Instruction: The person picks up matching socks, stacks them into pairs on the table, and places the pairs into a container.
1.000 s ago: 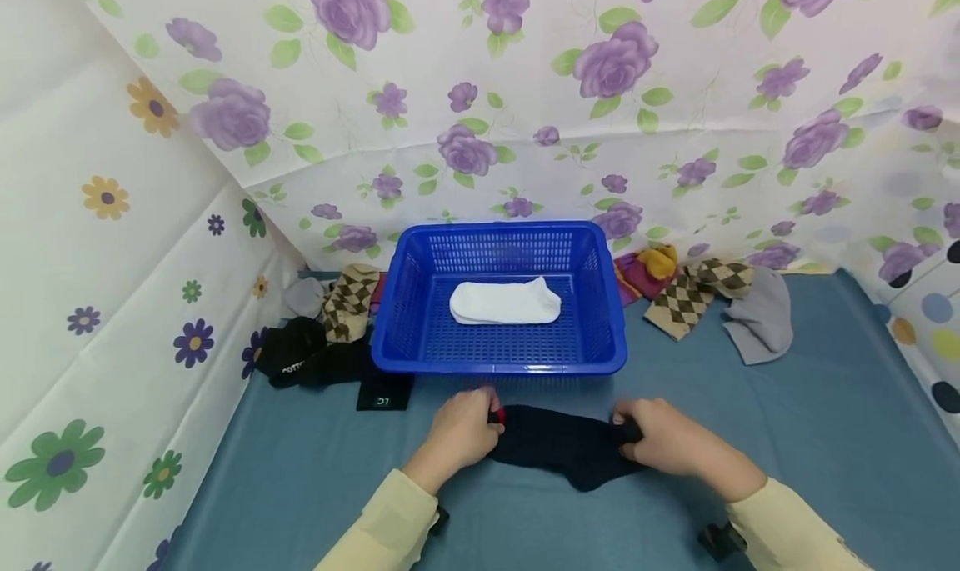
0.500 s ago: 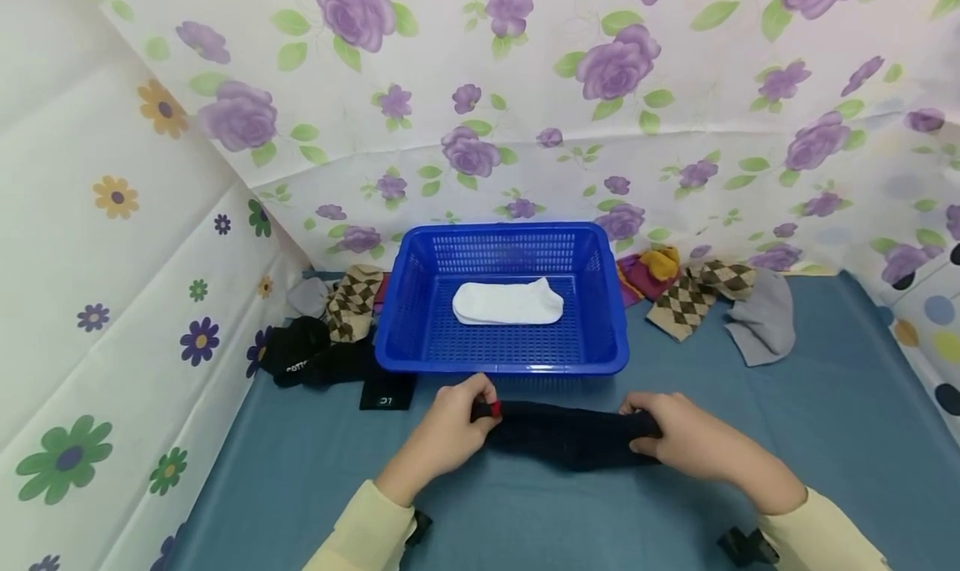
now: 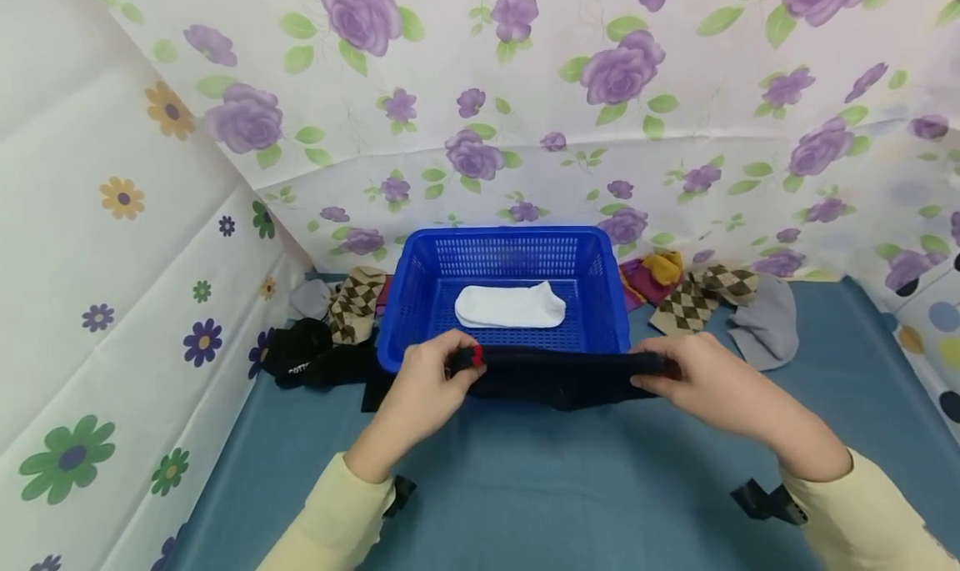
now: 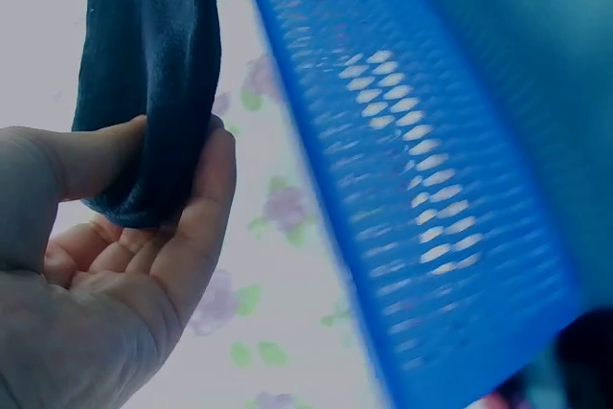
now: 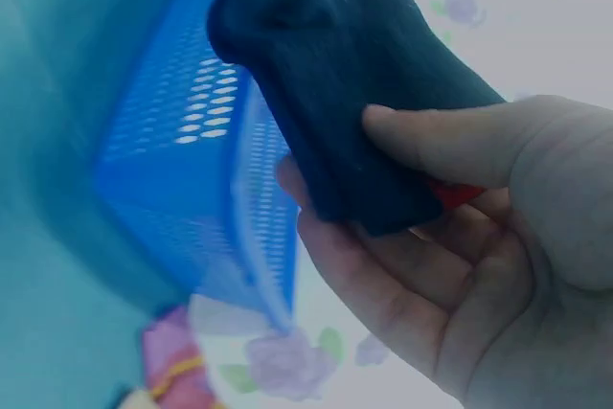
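A dark navy sock with a bit of red at its ends is stretched between both hands, overlapping the near rim of the blue basket in the head view. My left hand pinches one end between thumb and fingers; in the left wrist view that end of the sock looks rounded. At the other end, my right hand grips the sock, thumb on top and fingers beneath, as the right wrist view shows with the sock. Inside the basket lies a white sock pair.
Left of the basket lie black socks, a checkered sock and a grey sock. To its right are a maroon and yellow sock, another checkered sock and a grey sock. Flowered cloth hangs behind.
Both hands have lifted the navy sock off the cloth and moved it forward, up to the basket's near rim. The sock is now held taut and level.
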Tool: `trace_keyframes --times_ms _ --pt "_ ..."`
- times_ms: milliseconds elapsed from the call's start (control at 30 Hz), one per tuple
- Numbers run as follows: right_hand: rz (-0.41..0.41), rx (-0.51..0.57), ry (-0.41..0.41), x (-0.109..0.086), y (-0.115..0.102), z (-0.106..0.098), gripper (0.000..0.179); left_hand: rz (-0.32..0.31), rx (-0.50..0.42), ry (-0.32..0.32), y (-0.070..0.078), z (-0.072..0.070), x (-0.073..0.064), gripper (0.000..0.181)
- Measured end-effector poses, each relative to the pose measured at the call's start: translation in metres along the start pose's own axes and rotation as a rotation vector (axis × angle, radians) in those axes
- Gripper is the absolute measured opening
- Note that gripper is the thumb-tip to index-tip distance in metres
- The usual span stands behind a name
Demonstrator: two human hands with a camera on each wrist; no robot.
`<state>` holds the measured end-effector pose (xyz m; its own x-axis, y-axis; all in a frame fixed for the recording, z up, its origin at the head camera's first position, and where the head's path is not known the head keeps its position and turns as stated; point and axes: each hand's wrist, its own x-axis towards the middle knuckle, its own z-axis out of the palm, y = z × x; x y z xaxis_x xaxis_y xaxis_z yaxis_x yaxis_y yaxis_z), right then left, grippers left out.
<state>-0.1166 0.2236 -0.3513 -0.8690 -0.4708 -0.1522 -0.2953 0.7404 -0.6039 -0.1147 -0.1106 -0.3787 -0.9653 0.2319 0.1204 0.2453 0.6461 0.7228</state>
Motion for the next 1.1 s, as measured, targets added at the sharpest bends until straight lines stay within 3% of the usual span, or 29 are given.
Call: trace_keyframes --times_ms 200,400,567,733,867,1100 --pt "-0.061 -0.096 0.089 0.019 -0.016 -0.019 0.023 0.033 0.053 0.051 0.009 -0.028 0.025 0.011" --pt "-0.128 -0.150 0.143 0.055 -0.033 -0.034 0.020 0.034 0.152 0.106 0.008 -0.049 0.056 0.012" --pt "-0.081 -0.152 0.163 0.085 -0.039 -0.043 0.020 -0.004 0.186 0.111 0.002 -0.054 0.082 0.013" --pt "0.002 -0.160 0.173 0.110 -0.030 -0.041 0.020 -0.072 0.209 0.037 -0.009 -0.049 0.108 0.010" --pt "0.038 -0.188 0.163 0.128 -0.021 -0.037 0.017 -0.120 0.281 -0.051 -0.016 -0.043 0.126 0.012" --pt "0.066 -0.273 0.123 0.153 -0.014 -0.028 0.017 -0.196 0.360 -0.250 -0.024 -0.037 0.152 0.014"
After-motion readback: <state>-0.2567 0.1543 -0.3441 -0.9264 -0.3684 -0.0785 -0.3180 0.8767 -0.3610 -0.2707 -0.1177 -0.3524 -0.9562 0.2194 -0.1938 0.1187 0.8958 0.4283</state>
